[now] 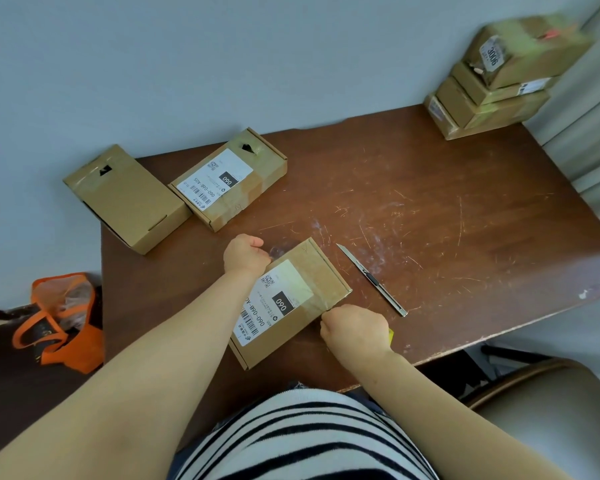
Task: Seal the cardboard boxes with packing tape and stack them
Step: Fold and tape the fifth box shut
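right hand (355,329) is curled at the near right edge of the labelled cardboard box (312,282) on the brown desk (447,209); whether it grips anything i cannot tell. left hand (245,254), at the box's far left corner, pinches clear tape (280,251). a utility knife (371,278) lies just right. farther off, a plain box (125,199) and second labelled box (229,181) sit left, with stacked boxes (499,81) far right.

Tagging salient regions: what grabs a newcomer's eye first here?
The labelled box at the table's near middle, with the left hand at its far end and the right hand at its near edge. Next, the utility knife lying just right of it, and the stack of boxes in the far right corner.
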The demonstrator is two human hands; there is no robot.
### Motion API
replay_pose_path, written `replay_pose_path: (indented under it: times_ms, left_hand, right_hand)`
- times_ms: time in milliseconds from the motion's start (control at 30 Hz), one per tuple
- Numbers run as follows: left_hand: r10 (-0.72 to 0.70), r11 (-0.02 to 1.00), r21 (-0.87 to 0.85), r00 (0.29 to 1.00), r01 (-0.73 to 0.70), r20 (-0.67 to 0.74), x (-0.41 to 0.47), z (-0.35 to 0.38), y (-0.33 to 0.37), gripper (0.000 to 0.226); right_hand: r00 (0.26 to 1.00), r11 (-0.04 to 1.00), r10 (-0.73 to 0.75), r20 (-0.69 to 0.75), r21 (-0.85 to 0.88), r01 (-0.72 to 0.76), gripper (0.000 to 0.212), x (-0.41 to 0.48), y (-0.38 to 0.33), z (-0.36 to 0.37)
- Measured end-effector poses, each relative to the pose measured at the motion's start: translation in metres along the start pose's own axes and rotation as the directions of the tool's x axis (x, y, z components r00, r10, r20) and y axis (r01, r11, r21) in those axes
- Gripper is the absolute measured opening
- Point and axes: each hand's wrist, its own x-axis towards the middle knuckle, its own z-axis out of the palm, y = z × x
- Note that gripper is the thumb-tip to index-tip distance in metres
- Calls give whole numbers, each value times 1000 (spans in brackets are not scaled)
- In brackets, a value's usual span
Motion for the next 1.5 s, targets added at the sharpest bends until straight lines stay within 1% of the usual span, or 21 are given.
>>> replay_pose_path:
  times_ms: [67,233,300,367,400,433,467,533,567,633,733,933,1067,1100,1167,1233,1300,1333,1400,1433,1500]
  left_hand:
    - [7,999,38,1000,-7,9,2,0,1,36]
    - [117,975,191,993,-116,8,-3,-3,3,49]
    - [170,967,200,984,-157,-48,-8,-7,1,43]
    - [297,947,161,949,-278,-109,-17,-4,-1,32]
    - [357,929,143,928,-341,-109,-23,-1,-2,26]
    - [397,913,139,915,-384,-78,-29,4,-3,21]
    - [414,899,166,910,-405,-20,-34,9,-3,21]
    - [409,856,308,908,-416,90,-38,17,-4,32]
    - [407,828,370,906,-420,117,-37,17,-4,36]
    - [399,800,424,904,-425,155,-34,16,-2,41]
    - [357,803,439,915,-403,187,-37,15,2,44]
    - [331,802,472,930,-366,158,-51,15,11,42]
    - [279,777,529,940,-341,196,-53,17,23,47]
    - [261,782,526,942,-335,211,-51,18,23,49]
    - [241,774,535,940,-337,244,-46,20,24,53]
    - [224,756,560,938,-339,264,-43,21,23,63]
    - [221,753,573,944,-325,245,-43,19,22,70]
    - [250,740,587,945,-327,212,-43,18,22,71]
    - [377,690,609,913,-390,157,-47,20,19,68]
    - [460,647,616,874,-450,155,-51,23,15,65]
    - [610,515,601,754,-611,245,-61,29,-3,61]
  right_hand:
    - [1000,1000,6,3,4,-6,39,0,-1,0]
    - [999,1000,16,30,-7,-16,39,-1,-2,-3]
    - [999,1000,17,35,-16,-16,39,-1,-2,-4]
    - [999,1000,9,42,-24,-8,39,-2,-2,-4]
    - [999,1000,4,44,-28,-3,40,-2,-2,-4]
    - [999,1000,0,42,-31,2,40,-2,-2,-3]
    - [999,999,-4,36,-32,5,40,-2,-2,-3]
    - [1000,1000,-5,29,-25,6,40,-2,-2,-3]
    - [1000,1000,-2,26,-15,2,40,-2,-2,-3]
    - [1000,1000,2,25,-14,-2,40,-2,-2,-3]
    - [1000,1000,3,28,-5,-3,38,-2,-2,-1]
    - [999,1000,6,33,-17,-6,38,-5,0,0]
    - [999,999,11,35,-32,-10,24,-10,1,-1]
    - [999,999,14,36,-38,-13,25,-10,1,-2]
    - [999,999,31,36,-40,-29,33,-10,0,-3]
    - [999,999,33,37,-28,-32,37,-9,2,-2]
    - [999,1000,24,38,-17,-23,38,-6,2,-1]
    - [999,1000,16,38,-14,-16,38,-5,3,-1]
    - [999,1000,12,37,1,-12,38,-2,2,-2]
    - [999,1000,13,31,10,-14,38,-1,3,-2]
    - [1000,1000,12,18,28,-13,36,0,3,-4]
